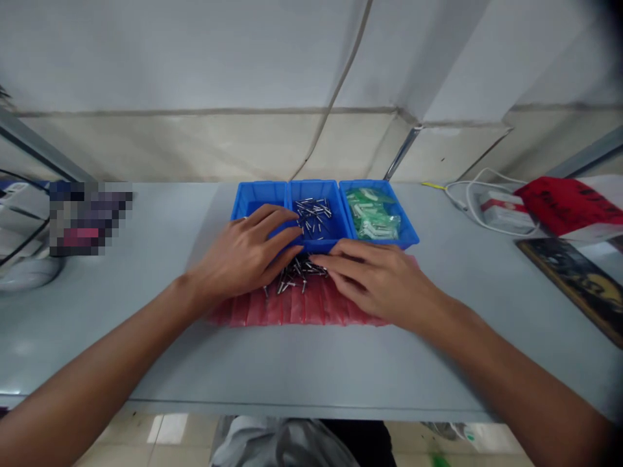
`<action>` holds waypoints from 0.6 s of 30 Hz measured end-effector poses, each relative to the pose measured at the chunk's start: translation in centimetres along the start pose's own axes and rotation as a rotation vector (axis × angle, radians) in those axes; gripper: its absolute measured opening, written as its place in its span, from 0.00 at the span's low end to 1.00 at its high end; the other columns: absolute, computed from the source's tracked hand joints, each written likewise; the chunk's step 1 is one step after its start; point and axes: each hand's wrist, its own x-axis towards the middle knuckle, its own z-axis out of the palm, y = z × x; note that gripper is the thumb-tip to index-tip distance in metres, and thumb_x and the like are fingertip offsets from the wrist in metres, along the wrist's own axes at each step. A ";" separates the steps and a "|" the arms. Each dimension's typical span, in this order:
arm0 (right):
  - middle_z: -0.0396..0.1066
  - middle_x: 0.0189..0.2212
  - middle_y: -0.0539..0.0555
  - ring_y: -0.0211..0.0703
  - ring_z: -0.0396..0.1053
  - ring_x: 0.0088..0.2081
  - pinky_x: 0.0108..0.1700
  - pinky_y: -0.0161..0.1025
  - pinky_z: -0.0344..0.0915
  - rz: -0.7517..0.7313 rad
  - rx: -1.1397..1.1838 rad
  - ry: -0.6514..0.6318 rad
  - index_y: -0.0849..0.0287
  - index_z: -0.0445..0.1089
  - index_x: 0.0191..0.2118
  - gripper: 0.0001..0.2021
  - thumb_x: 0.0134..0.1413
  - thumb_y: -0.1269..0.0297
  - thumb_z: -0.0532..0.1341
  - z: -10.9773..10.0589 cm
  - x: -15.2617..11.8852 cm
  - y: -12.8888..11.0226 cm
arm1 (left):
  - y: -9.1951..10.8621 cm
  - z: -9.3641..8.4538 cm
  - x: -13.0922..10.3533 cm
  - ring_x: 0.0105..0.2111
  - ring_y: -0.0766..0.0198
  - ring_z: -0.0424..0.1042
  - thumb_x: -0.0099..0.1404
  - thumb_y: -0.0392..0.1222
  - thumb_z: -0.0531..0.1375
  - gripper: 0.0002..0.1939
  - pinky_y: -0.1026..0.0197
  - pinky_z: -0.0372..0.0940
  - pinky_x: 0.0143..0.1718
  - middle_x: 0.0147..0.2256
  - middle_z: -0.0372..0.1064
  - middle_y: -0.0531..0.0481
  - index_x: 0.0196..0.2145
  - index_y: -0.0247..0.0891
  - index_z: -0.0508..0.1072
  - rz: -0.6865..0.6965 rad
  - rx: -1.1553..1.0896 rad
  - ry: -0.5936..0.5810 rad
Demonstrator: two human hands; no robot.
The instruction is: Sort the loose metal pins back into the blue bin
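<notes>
Several thin metal pins, screw- or rivet-like [291, 279], lie in a loose pile on a pink ribbed plastic sheet [311, 308]. My left hand [250, 250] is at the pile's left side, fingers stretched out and slightly apart over the front of the blue bins. From the right, my right hand [377, 275] reaches to the pile, its fingers extended and the tips touching or just above the metal pins. Nothing shows held in either hand. More such pins [314, 217] lie in the middle blue bin [331, 245], right behind my fingers.
The left blue bin [263, 189] is partly covered by my hand. Green-and-white plastic packets [374, 214] fill the right blue bin [411, 237]. A white cable [470, 207], small box [506, 211], red item [572, 204] and dark printed board [574, 279] lie rightward; a mouse [32, 274] is left.
</notes>
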 end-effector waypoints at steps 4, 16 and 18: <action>0.77 0.43 0.56 0.42 0.76 0.40 0.44 0.42 0.75 0.013 0.066 0.131 0.58 0.78 0.47 0.11 0.69 0.73 0.57 -0.5 0.2 0.1 | 0.0 0.4 -1.0 0.58 0.48 0.74 0.73 0.37 0.58 0.12 0.51 0.77 0.48 0.54 0.75 0.39 0.52 0.34 0.73 0.016 -0.013 0.006; 0.77 0.40 0.51 0.43 0.78 0.40 0.47 0.48 0.81 0.393 0.866 0.406 0.51 0.80 0.39 0.04 0.62 0.68 0.67 -1.4 1.1 -1.6 | 2.2 -0.5 -0.2 0.44 0.60 0.77 0.70 0.38 0.64 0.10 0.56 0.75 0.46 0.41 0.79 0.47 0.48 0.36 0.74 -0.098 -0.292 0.242; 0.77 0.40 0.51 0.42 0.79 0.40 0.48 0.48 0.82 0.421 0.984 0.424 0.52 0.80 0.39 0.04 0.60 0.68 0.69 -1.1 1.1 -1.8 | 2.7 -0.6 0.0 0.41 0.62 0.77 0.70 0.35 0.63 0.05 0.58 0.74 0.42 0.37 0.79 0.49 0.45 0.37 0.74 -0.113 -0.298 0.265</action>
